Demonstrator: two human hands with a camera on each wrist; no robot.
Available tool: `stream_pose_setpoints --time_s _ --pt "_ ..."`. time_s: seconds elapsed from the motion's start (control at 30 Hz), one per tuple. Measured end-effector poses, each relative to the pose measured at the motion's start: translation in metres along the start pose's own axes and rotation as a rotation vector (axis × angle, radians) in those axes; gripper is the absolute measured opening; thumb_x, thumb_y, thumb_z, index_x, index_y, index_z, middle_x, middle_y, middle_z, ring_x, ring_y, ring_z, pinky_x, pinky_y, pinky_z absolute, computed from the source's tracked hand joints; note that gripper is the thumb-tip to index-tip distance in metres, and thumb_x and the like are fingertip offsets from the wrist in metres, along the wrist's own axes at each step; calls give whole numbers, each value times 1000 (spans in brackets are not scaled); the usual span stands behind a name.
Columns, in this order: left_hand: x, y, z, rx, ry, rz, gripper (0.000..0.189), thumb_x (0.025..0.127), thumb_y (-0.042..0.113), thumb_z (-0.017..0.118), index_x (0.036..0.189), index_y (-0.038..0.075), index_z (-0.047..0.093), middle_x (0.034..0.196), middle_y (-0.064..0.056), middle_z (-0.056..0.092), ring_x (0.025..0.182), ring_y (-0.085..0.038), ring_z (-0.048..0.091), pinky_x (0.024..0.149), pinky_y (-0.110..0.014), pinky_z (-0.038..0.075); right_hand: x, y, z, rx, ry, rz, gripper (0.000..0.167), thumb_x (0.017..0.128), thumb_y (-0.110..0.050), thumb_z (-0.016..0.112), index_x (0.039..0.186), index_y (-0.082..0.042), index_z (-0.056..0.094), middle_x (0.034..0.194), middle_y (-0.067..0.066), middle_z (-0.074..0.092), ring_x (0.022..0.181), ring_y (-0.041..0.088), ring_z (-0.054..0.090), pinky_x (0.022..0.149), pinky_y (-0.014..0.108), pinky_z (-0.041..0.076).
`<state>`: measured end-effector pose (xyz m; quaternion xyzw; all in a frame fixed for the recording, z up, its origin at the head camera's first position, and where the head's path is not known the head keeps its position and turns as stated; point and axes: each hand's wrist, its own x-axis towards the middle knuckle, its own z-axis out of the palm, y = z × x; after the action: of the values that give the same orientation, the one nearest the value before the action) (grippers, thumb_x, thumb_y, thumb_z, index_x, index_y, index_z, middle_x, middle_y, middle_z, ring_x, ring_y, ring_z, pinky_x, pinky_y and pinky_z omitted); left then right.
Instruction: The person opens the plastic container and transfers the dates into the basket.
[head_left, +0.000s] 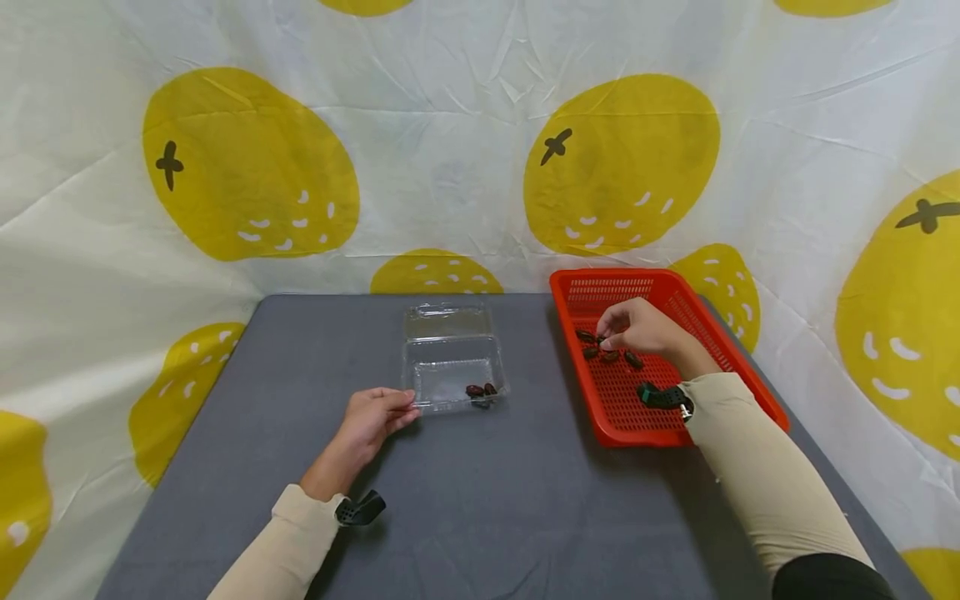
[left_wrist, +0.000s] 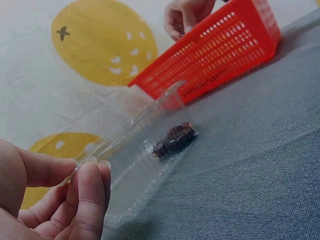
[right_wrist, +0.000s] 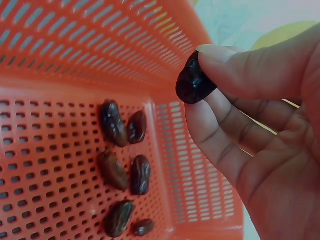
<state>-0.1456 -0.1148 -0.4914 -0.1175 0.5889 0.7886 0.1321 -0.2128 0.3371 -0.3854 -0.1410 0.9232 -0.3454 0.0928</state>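
Observation:
My left hand (head_left: 372,423) pinches the front left edge of a clear plastic clamshell box (head_left: 450,382), thumb above and fingers below. The box's lid (head_left: 448,322) is folded back. A few dark brown dates (left_wrist: 175,140) lie together in the box's front right corner. Over the red perforated basket (head_left: 630,437), my right hand (head_left: 647,327) holds a dark, shiny date (right_wrist: 194,82) between thumb and fingertips. Below it, several wrinkled dates (right_wrist: 114,122) are spread on the basket's floor, as the right wrist view shows.
The box and basket stand on a grey cloth-covered table (head_left: 480,508), the basket to the right near the back. A white curtain (head_left: 450,183) with yellow fruit prints hangs behind and at the sides. Between box and basket runs a strip of grey cloth.

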Motion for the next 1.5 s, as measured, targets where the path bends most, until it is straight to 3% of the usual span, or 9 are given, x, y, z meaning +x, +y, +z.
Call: stream_pose_setpoints --time_s 0.17,0.33,0.67,0.93,1.13,1.3,1.5 --pt "1 0 1 -1 5 -1 12 96 -3 69 87 3 73 82 -6 77 68 -13 75 69 -24 66 5 15 3 8 -5 25 12 89 1 76 100 5 71 89 17 73 77 22 64 71 30 56" --pt "1 0 1 9 9 -3 4 96 -2 69 95 -4 72 82 -6 77 68 -13 75 69 -24 66 14 28 8 18 -33 37 14 88 1 75 100 7 70 87 18 73 77 22 64 72 32 58" --pt "0 1 0 14 18 -3 5 96 -1 71 91 0 73 81 -6 76 67 -12 74 69 -24 66 28 29 22 31 -127 25 11 82 3 78 91 5 71 80 12 73 73 15 65 69 26 58" --pt "-1 1 -2 29 6 -4 5 96 1 71 95 -3 73 82 -6 76 68 -13 74 70 -25 66 36 35 32 -43 -181 15 8 83 4 75 90 2 77 75 9 72 69 16 58 66 28 55" --pt "0 1 -2 32 13 -1 5 96 1 71 94 -2 73 80 -6 76 68 -13 74 69 -25 66 36 32 34 -133 -181 0 8 85 1 74 87 -3 80 76 6 73 70 15 57 65 27 53" --pt "0 0 -3 45 19 -19 6 97 2 70 98 -4 72 81 -5 76 68 -13 74 71 -26 67 34 28 30 -134 -195 35 8 88 -2 75 93 -5 81 83 6 75 70 16 57 61 27 52" --pt "1 -1 -3 43 21 -7 6 97 2 71 98 -4 71 83 -6 76 68 -12 74 71 -25 66 31 11 15 -89 -95 44 13 91 -3 72 102 2 78 92 15 77 76 21 65 70 33 62"
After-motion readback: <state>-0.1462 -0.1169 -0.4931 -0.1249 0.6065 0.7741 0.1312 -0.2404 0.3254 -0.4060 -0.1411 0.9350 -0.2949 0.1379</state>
